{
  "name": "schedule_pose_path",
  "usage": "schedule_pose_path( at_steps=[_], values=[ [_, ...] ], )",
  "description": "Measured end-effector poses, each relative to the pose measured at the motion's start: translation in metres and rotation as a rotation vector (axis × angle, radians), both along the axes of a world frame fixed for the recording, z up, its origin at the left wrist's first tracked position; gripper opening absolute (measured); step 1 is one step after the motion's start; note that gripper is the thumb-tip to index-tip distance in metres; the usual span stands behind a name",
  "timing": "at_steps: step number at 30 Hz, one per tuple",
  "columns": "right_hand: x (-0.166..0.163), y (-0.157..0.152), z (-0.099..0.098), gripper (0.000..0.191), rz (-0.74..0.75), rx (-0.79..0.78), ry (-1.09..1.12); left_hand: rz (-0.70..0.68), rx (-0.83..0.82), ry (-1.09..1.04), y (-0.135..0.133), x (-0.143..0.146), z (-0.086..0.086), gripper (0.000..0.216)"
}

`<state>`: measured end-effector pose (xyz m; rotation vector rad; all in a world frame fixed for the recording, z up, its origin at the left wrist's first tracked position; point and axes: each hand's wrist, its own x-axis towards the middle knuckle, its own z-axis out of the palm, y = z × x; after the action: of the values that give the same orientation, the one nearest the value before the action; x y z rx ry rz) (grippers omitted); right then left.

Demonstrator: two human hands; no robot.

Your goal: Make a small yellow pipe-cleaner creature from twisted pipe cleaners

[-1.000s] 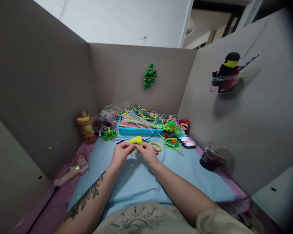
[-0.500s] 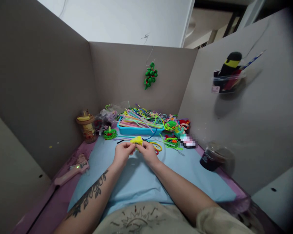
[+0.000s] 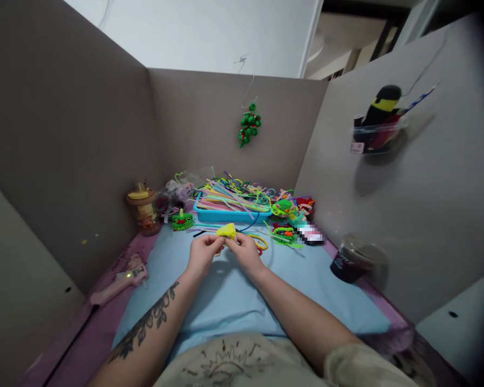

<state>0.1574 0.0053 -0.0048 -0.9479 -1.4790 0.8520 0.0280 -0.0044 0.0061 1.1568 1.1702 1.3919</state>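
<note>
Yellow fuzzy piece [image 3: 226, 231] is held up above the blue cloth [image 3: 298, 293], straight ahead of the person and on the near side of the tray. The cloth is the broadest thing about it, creased toward the near edge. Smaller than that is the blue tray [image 3: 226, 216], piled with pipe cleaners [image 3: 234, 200].

Next in size come the left hand [image 3: 201, 252] and the right hand [image 3: 245, 252]. Both grasp the piece, one from each side, pinching it between thumb and fingers, the fingertips nearly meeting along its lower edge. A yellow loop [image 3: 262, 241] lies just beside the right hand.

The piece itself is smaller than either hand. I judge it very light and soft on the surface, with some springy stiffness if there is wire inside. The fuzz should grip well, so slipping is unlikely; crushing or bending it out of shape is the greater risk. The lower edge seems the best hold, leaving the top unsquashed. Smallest is a darker bit between the fingertips, too tiny to make out.
</note>
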Motion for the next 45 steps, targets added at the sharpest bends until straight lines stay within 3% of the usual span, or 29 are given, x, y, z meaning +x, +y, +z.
schedule_pose_path(
  at_steps=[15,20,27,39,45],
  values=[
    [0.003,-0.003,0.007,0.020,0.066,0.017,-0.016,-0.009,0.008,-0.028,-0.001,0.000,-0.002,0.026],
    [0.003,0.005,0.003,0.023,0.077,-0.051,0.049,-0.038,0.010,-0.026,-0.005,-0.001,0.004,0.033],
    [0.001,0.013,-0.008,0.027,0.085,-0.169,0.203,-0.029,0.119,0.191,-0.003,-0.006,0.008,0.029],
    [-0.002,0.003,0.000,0.021,0.275,-0.289,0.370,0.130,0.278,0.373,-0.006,-0.005,0.009,0.019],
    [-0.005,0.006,-0.006,0.022,0.186,-0.227,0.325,0.169,0.401,0.509,-0.007,-0.005,0.003,0.021]
  ],
)
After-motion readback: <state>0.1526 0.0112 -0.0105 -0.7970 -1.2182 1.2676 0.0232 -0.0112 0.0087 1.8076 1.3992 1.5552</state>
